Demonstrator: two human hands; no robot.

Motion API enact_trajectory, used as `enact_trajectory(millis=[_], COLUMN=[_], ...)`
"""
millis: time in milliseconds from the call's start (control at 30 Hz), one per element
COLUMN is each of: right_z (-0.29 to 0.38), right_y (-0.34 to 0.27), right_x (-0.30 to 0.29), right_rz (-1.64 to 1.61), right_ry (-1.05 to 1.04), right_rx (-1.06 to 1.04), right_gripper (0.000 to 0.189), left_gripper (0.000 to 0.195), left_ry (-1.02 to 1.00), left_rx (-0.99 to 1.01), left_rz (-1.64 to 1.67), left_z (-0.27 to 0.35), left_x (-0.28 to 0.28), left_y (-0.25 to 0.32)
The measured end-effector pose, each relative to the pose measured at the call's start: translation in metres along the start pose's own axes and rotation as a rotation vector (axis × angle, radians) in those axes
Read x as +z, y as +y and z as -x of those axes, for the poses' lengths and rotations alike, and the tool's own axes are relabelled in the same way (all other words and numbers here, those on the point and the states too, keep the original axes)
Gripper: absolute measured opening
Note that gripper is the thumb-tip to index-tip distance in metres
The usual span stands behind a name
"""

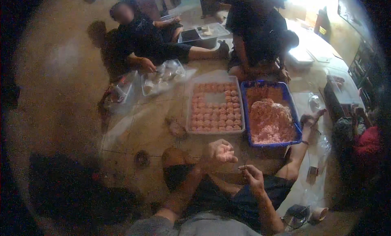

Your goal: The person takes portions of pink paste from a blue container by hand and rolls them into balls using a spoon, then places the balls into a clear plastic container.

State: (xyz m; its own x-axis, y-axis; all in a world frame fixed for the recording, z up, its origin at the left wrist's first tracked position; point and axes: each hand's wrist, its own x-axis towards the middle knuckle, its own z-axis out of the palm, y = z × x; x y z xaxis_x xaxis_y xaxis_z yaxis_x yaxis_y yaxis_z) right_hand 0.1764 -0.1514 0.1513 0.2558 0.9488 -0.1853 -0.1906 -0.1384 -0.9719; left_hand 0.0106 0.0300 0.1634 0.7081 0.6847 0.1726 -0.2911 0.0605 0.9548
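Observation:
My left hand (222, 151) is raised palm up over my lap, fingers curled. Something pinkish shows in its palm, too blurred to tell from the lit fingers. Below and to the right, my right hand (254, 177) has thumb and forefinger pinched close together; whether a small thing sits between the tips is unclear. Just beyond the left hand, a clear plastic tray (187, 114) holds rows of round pinkish-brown balls (213, 115), with a bare patch near its far middle. Beside it stands a blue plastic tub (297, 126) with a large mound of pinkish, dough-like mixture (268, 114).
A person (140, 37) sits at the far left, one hand over a clear tray (165, 77) of pale pieces. Another person (256, 31) sits behind the tub. At right are a lidded container (342, 89), a small box (312, 174) and a tape roll (319, 214).

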Motion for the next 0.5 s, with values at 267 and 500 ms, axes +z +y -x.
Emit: enact_trajectory(millis=[267,500], right_z=[-0.011,-0.003], right_y=[-0.007,0.001], right_x=[0.01,-0.007], right_rz=[0.647,0.214], right_ry=[0.008,0.14], right_rx=[-0.368,-0.232], right_gripper=[0.016,0.025], left_gripper=[0.046,0.049], left_ry=[0.166,0.024], left_rx=[0.091,0.012], left_rz=[-0.471,0.005], left_z=[0.007,0.0], left_x=[0.026,0.0], left_y=[-0.022,-0.033])
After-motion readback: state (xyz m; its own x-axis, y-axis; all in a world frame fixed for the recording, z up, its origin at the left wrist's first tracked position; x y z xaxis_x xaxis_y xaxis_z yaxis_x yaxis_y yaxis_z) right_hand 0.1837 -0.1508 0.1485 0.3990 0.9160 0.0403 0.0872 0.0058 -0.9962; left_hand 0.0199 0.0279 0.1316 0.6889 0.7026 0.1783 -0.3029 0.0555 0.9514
